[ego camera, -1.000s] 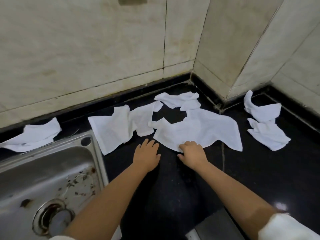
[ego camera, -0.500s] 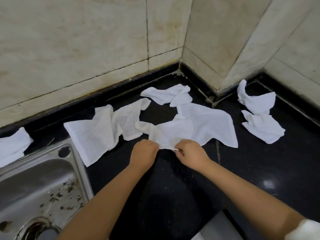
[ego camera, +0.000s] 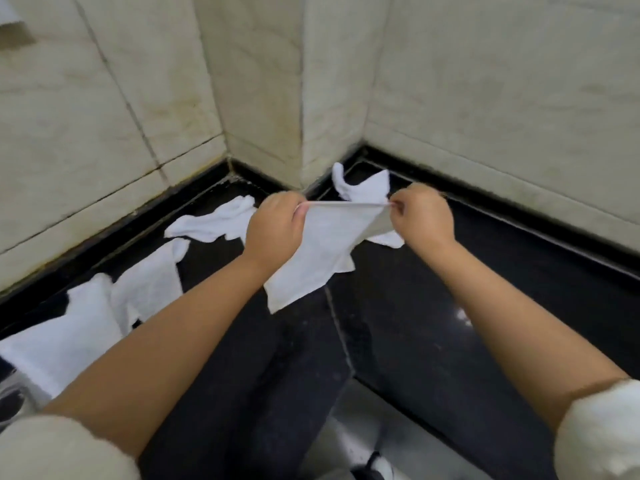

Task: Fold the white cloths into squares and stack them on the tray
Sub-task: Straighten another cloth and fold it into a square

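A white cloth (ego camera: 318, 251) hangs in the air above the black counter, stretched along its top edge. My left hand (ego camera: 273, 230) pinches its left corner and my right hand (ego camera: 420, 216) pinches its right corner. Other white cloths lie crumpled on the counter: one (ego camera: 214, 223) behind my left hand, a larger one (ego camera: 149, 289) to the left, another (ego camera: 59, 344) at the far left, and one (ego camera: 360, 187) at the wall corner behind the held cloth. No tray is plainly visible.
The black counter (ego camera: 433, 323) runs into a tiled wall corner (ego camera: 311, 98) with a jutting pillar. A seam crosses the counter under the cloth. A grey metal surface (ego camera: 367, 424) shows at the bottom edge. A sliver of the sink (ego camera: 10, 393) is at the far left.
Both hands took the cloth's near edge on the counter, then lifted it and pulled it taut in the air. The view swung right and up; the sink has nearly left the frame.
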